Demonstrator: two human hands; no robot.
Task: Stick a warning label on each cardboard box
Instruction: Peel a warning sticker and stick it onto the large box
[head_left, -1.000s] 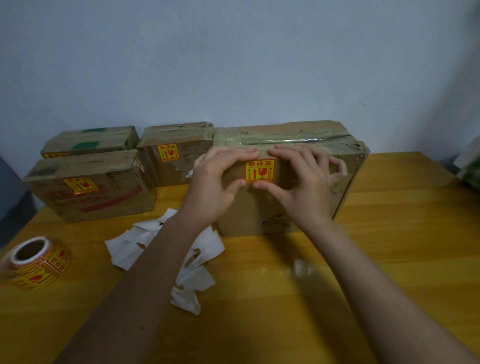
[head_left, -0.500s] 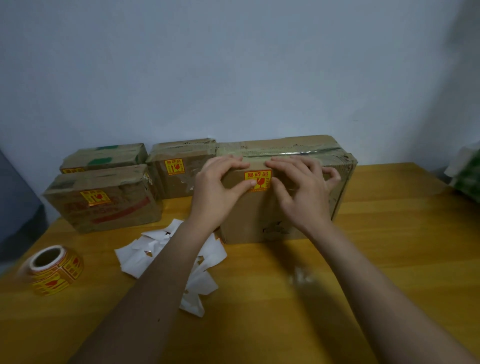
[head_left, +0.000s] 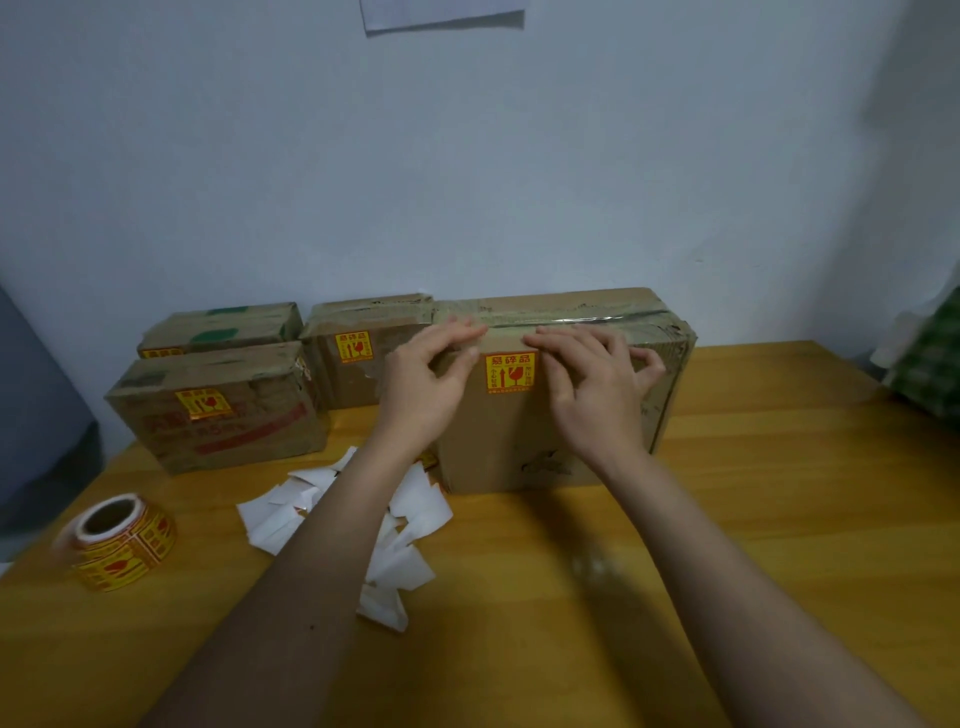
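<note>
One head-worn view looks forward and down, close over the table.

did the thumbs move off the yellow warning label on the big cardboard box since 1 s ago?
Yes. Both thumbs slid outward off the yellow warning label on the big cardboard box: left hand leftward, right hand rightward.

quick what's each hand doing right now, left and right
Left hand: open, fingers resting on the big cardboard box, beside the warning label.
Right hand: open, fingers on the same box, holding nothing.

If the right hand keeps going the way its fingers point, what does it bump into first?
Probably the big box itself: the right hand has its fingers aimed at the top edge, beside the label. Depth is hard to judge.
</note>
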